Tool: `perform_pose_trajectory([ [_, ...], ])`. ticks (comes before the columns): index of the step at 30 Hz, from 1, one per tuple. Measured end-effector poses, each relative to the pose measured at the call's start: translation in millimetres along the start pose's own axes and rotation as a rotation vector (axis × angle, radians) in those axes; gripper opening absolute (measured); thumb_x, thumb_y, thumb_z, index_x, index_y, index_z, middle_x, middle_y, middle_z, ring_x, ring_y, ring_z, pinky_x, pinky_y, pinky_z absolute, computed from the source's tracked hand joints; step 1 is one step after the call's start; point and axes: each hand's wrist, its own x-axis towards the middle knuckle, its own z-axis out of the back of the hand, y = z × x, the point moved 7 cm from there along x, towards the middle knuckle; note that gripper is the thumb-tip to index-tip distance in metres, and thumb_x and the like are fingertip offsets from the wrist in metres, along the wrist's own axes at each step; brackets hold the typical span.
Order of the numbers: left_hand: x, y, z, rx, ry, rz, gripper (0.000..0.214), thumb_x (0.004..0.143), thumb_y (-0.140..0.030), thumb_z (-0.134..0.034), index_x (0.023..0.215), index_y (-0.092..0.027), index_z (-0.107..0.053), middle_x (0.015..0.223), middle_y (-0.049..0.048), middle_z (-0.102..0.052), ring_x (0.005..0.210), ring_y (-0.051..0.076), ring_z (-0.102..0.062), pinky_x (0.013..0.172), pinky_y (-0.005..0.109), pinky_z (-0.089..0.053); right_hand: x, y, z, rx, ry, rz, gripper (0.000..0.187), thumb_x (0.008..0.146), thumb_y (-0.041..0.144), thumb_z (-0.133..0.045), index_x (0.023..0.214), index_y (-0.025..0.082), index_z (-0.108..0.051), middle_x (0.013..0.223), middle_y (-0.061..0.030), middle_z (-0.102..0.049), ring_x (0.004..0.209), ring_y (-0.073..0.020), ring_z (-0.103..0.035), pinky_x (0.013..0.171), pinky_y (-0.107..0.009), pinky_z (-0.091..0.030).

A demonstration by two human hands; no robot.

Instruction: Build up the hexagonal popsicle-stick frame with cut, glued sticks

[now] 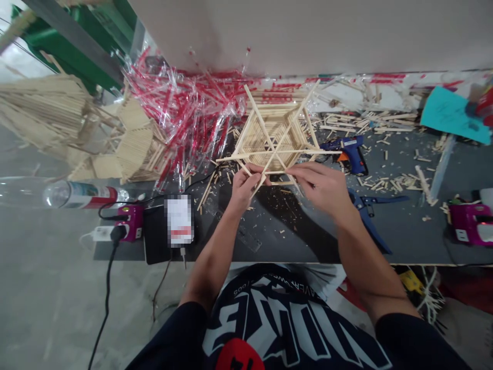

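Observation:
In front of me on the dark table is a six-sided frame of stacked wooden sticks [246, 128], with long sticks crossing over its top in a star. My left hand [244, 186] pinches the near-left part of the crossing sticks. My right hand [321, 186] has its fingers closed on the near-right crossing stick. The fingertips of both hands are partly hidden by the sticks. Just right of the frame lies a blue hot glue gun [353, 154]. Blue-handled cutters [367, 213] rest beside my right forearm.
Red and clear plastic wrappers [185, 113] are heaped at back left, near finished stick pieces [134, 149]. Stick offcuts [404, 182] litter the right side. A power adapter [133, 222], a phone [179, 221] and a bottle [84, 195] are at left.

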Motion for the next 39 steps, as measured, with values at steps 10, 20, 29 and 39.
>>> perform_pose_trajectory([
  [10,-2.2,1.7,-3.4,-0.035,-0.011,0.016,0.033,0.074,-0.048,-0.086,0.082,-0.024,-0.066,0.062,-0.0025,-0.070,0.051,0.015,-0.067,0.062,0.032,-0.059,-4.1,7.4,0.5,-0.116,0.061,0.075,0.034,0.111,0.018,-0.054,0.118,0.026,-0.087,0.111,-0.0050,-0.088,0.091,-0.0181,-0.084,0.070,-0.029,-0.062],
  [20,-2.5,0.5,-7.9,-0.061,0.049,0.012,0.044,0.077,-0.062,-0.092,0.085,-0.022,-0.075,0.062,-0.0018,-0.069,0.052,0.015,-0.068,0.062,0.032,-0.060,-8.8,2.8,4.2,-0.072,0.082,0.025,0.032,0.109,0.018,-0.058,0.115,0.028,-0.088,0.110,-0.0044,-0.087,0.095,-0.0190,-0.083,0.080,-0.031,-0.067],
  [29,-1.5,1.1,-2.8,0.067,0.057,0.085,0.050,0.079,-0.073,-0.090,0.086,-0.024,-0.080,0.064,-0.0002,-0.071,0.065,0.019,-0.074,0.075,0.037,-0.065,-6.8,6.1,0.7,-0.070,0.111,0.037,0.034,0.112,0.017,-0.054,0.121,0.026,-0.086,0.113,-0.0056,-0.086,0.096,-0.0181,-0.082,0.077,-0.030,-0.064],
  [39,1.8,-1.8,-3.3,-0.004,0.069,0.067,0.051,0.073,-0.070,-0.097,0.082,-0.022,-0.082,0.062,0.0003,-0.069,0.063,0.016,-0.073,0.069,0.031,-0.063,-3.3,9.9,-2.0,-0.162,0.108,0.083,0.033,0.109,0.015,-0.057,0.122,0.025,-0.086,0.109,-0.0058,-0.085,0.088,-0.0172,-0.079,0.059,-0.027,-0.050],
])
